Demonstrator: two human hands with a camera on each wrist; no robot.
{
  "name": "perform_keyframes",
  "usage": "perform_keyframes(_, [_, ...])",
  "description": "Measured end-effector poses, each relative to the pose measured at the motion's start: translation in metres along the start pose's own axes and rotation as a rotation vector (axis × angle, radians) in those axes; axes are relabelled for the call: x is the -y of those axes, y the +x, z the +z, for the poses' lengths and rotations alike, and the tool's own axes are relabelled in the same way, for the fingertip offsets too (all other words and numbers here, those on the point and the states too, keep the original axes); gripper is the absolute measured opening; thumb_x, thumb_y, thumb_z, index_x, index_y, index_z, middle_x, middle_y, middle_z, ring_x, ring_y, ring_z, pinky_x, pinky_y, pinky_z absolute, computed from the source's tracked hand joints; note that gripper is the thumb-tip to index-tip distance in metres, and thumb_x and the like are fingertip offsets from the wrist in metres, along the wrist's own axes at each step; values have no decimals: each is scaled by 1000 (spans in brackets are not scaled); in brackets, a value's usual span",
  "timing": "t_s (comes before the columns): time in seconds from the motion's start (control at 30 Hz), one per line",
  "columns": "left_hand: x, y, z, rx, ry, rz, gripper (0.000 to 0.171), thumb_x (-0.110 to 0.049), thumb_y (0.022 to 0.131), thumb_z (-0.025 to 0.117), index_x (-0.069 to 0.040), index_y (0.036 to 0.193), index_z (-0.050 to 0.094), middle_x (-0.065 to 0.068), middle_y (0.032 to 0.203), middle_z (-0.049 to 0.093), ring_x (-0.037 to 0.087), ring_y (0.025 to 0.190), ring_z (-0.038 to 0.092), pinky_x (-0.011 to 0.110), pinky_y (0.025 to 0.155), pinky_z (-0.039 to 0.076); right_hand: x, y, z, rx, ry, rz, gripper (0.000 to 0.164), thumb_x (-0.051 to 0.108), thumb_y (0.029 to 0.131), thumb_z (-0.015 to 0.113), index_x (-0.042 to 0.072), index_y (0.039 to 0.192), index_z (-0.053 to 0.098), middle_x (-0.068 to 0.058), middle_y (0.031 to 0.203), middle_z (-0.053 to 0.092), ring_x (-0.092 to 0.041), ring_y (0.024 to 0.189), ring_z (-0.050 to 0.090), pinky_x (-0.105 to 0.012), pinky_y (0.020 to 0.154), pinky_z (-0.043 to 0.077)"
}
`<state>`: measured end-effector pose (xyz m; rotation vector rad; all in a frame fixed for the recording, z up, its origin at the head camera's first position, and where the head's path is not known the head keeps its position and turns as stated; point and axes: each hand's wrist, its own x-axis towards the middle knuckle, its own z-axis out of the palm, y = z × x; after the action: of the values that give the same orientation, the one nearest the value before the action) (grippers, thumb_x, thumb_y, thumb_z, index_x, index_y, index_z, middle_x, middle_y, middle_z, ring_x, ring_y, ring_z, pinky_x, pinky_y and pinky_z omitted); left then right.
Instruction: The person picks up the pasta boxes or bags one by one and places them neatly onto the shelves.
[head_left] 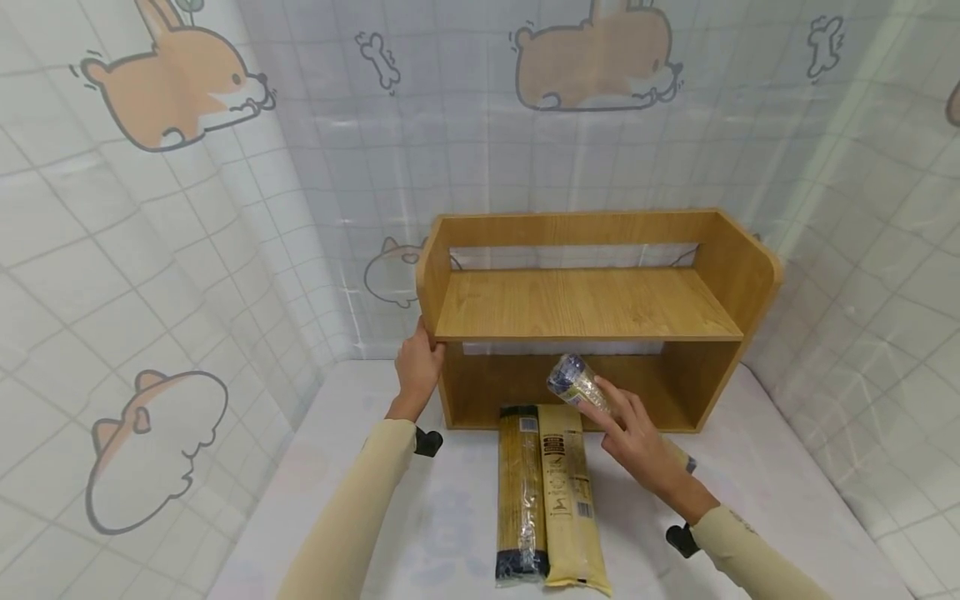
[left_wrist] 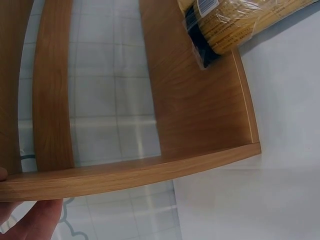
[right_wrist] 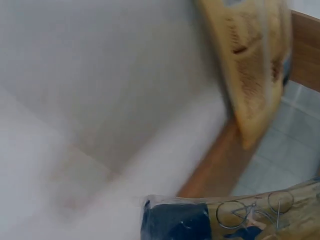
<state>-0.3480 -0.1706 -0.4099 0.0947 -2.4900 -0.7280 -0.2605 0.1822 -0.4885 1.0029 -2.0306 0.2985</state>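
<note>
Sleeves: cream sleeves (head_left: 727,533) are covering my forearms.
Bench: the white bench (head_left: 442,533) is carrying the wooden shelf (head_left: 592,304).
Strand packet: the clear, dark-ended strand packet (head_left: 521,492) is lying lengthwise away from me, its far end resting on the shelf's bottom board.
Cream packet: the printed cream packet (head_left: 567,492) is lying just beside it on the right, far end also over that board.
Right hand: the fingers of my right hand (head_left: 637,437) are grasping a navy-ended packet (head_left: 577,383), holding it aslant before the lower compartment.
Left hand: the fingers of my left hand (head_left: 418,367) are gripping the front edge of the shelf's left side panel.
Backdrop: a grid-patterned curtain (head_left: 480,158) with cartoon dogs is hanging behind.
</note>
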Motion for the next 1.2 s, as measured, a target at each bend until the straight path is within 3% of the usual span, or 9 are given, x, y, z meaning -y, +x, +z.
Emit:
perform_keyframes(0.17, [1, 0, -1, 15, 6, 0, 43, -18, 81, 54, -11, 123, 45, 20, 91, 68, 36, 77, 65, 48, 61, 48, -7, 18, -16, -51, -34, -38, 38, 22, 92, 34, 13, 124, 53, -24, 137, 40, -32, 106, 47, -35, 67, 46])
perform_keyframes(0.37, [1, 2, -3, 17, 2, -5, 47, -18, 81, 54, -11, 126, 44, 21, 94, 67, 37, 79, 65, 50, 63, 48, -23, 46, -39, -111, -82, -11, 37, 24, 93, 35, 15, 124, 54, -23, 137, 39, -35, 108, 45, -39, 67, 47])
perform_keyframes(0.47, [0, 5, -3, 10, 5, -2, 46, -19, 81, 54, -12, 125, 44, 21, 93, 67, 37, 78, 65, 50, 62, 48, -33, 62, -50, -191, -61, 12, 35, 14, 87, 47, 12, 121, 56, -24, 137, 39, -39, 107, 44, -44, 69, 45])
perform_keyframes(0.6, [-1, 8, -1, -1, 2, 10, 41, -20, 82, 54, -13, 122, 46, 19, 90, 68, 36, 76, 65, 49, 61, 47, -44, 80, -68, -232, -86, 71, 54, -3, 71, 58, 13, 122, 55, -22, 140, 36, -40, 106, 43, -48, 72, 45])
perform_keyframes(0.7, [-1, 7, -1, -1, 4, 16, 39, -21, 82, 54, -13, 120, 47, 18, 88, 68, 35, 76, 65, 49, 61, 47, -51, 89, -79, -228, -132, 113, 63, -7, 67, 62, 16, 124, 53, -18, 143, 34, -39, 107, 44, -50, 75, 46])
perform_keyframes(0.93, [1, 3, 2, 6, 12, 13, 41, -20, 81, 55, -13, 121, 46, 19, 90, 68, 36, 78, 65, 49, 61, 47, -69, 100, -91, -223, -177, 159, 66, -9, 69, 60, 18, 128, 49, -16, 145, 29, -40, 115, 40, -50, 74, 47])
perform_keyframes(1.07, [2, 1, 1, -1, 0, 11, 39, -18, 80, 56, -12, 119, 48, 18, 86, 68, 35, 74, 65, 48, 58, 46, -77, 104, -91, -294, -148, 181, 65, -12, 69, 56, 15, 127, 50, -18, 145, 30, -42, 110, 39, -46, 71, 41])
perform_keyframes(1.2, [1, 1, -1, 12, -3, 21, 40, -18, 81, 55, -11, 120, 47, 18, 86, 68, 33, 72, 65, 45, 56, 46, -88, 109, -94, -309, -166, 230, 64, -12, 71, 53, 16, 128, 47, -17, 146, 27, -43, 110, 37, -47, 74, 37])
